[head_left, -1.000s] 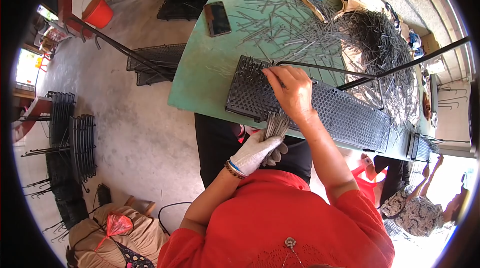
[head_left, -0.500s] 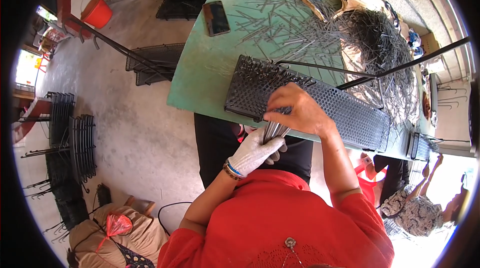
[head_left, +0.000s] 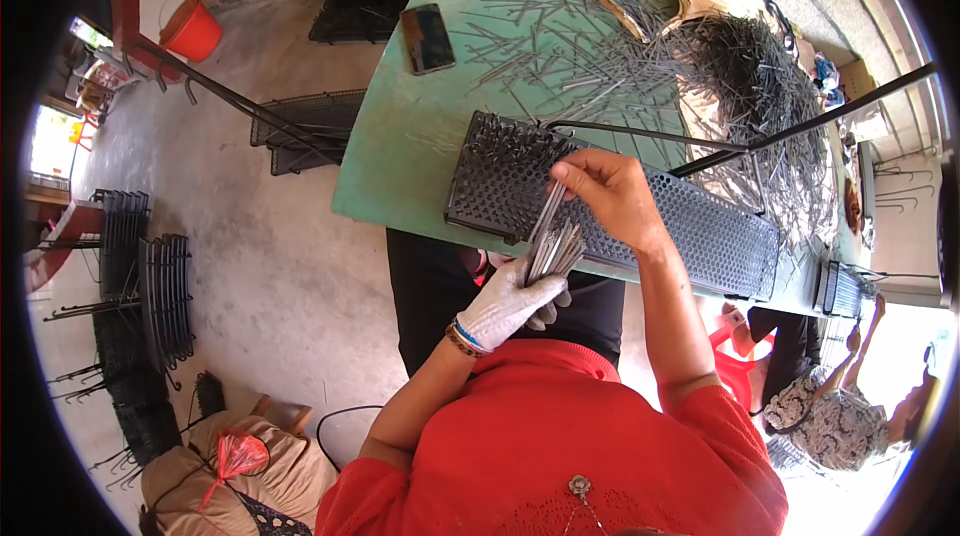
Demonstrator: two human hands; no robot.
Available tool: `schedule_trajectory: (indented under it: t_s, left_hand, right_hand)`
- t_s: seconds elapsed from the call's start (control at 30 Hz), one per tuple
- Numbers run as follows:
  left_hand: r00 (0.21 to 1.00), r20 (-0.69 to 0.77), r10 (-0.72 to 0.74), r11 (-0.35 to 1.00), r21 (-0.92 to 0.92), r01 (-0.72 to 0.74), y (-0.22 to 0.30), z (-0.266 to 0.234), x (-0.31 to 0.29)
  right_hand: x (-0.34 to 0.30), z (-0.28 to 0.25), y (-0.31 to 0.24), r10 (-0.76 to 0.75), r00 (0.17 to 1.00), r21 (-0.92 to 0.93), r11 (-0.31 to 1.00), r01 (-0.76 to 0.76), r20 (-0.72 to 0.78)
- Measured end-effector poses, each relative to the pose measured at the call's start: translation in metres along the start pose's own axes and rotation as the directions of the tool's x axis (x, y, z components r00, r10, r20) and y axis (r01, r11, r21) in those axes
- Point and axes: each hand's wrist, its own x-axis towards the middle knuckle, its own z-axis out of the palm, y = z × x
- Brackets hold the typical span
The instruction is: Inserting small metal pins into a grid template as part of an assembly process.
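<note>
My left hand [head_left: 510, 306], in a white work glove, is closed round a bundle of thin grey metal strips [head_left: 556, 251] that fan out upward. Bare and a little above it, my right hand [head_left: 612, 198] pinches one strip [head_left: 548, 211] between thumb and fingertips, its lower end by the bundle. Behind both hands a black perforated metal rack [head_left: 690, 221] lies along the near table edge. Many short dark strips [head_left: 530, 141] stick up from the holes at its left end. Bent black rods [head_left: 650, 135] rise from the rack toward the right.
On the green table [head_left: 385, 151] lie a phone [head_left: 428, 39], scattered strips [head_left: 560, 41] and a large dark heap of strips [head_left: 750, 86]. Stacked black racks [head_left: 165, 296] stand on the floor at left, near a red bucket [head_left: 192, 29]. Another person [head_left: 825, 416] sits at the right.
My right hand has lifted slightly up and away from the bundle, drawing a strip upward. The strips in my left hand now show more fully. My left hand has hardly moved.
</note>
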Motion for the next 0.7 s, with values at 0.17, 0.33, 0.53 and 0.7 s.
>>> schedule_trajectory:
  t_s: [0.17, 0.33, 0.53, 0.7]
  left_hand:
    - [0.999, 0.015, -0.041, 0.999, -0.020, 0.041, -0.004, -0.002, 0.002]
    - [0.999, 0.018, -0.039, 0.960, -0.276, 0.042, -0.007, -0.002, 0.001]
    - [1.000, 0.002, -0.029, 0.940, -0.339, 0.028, -0.015, -0.001, 0.007]
    - [0.999, -0.026, -0.029, 0.934, -0.356, 0.018, -0.017, -0.001, 0.008]
  right_hand:
    - [0.005, -0.002, -0.003, -0.008, 0.989, 0.052, 0.999, 0.016, -0.149]
    - [-0.003, -0.007, -0.013, 0.111, 0.992, 0.084, 0.991, -0.107, -0.051]
    - [-0.016, 0.001, 0.005, 0.134, 0.990, -0.128, 0.984, -0.127, 0.052]
    - [-0.021, 0.000, 0.013, 0.090, 0.995, -0.111, 0.989, -0.093, -0.032]
